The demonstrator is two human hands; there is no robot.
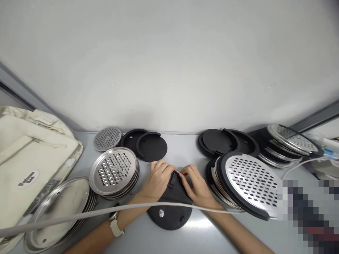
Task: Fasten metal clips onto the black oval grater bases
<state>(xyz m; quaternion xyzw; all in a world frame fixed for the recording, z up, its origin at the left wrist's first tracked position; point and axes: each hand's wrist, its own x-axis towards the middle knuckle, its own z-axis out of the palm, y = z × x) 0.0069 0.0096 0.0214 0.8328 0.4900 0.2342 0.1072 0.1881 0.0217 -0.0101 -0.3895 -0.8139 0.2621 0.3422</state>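
Observation:
A round black plastic piece [172, 215] lies on the grey table in front of me, with a slot near its far end and a small silver disc [161, 213] on its near part. My left hand [159, 178] rests at its far left edge, fingers bent together by the slot. Opposite it, my right hand [196, 183] pinches at the far right edge. Between the fingertips of both hands shows a small thin thing, too small to make out. A watch with a pale strap [115, 225] is on my left wrist.
Stacked metal grater discs [113, 171] and plain metal discs [62, 211] stand left, beside a cream bag [31, 158]. Black round pieces [152, 146] lie behind. Right are more black pieces [219, 141] and graters in black rims [253, 183]. A white cable [148, 204] crosses the view.

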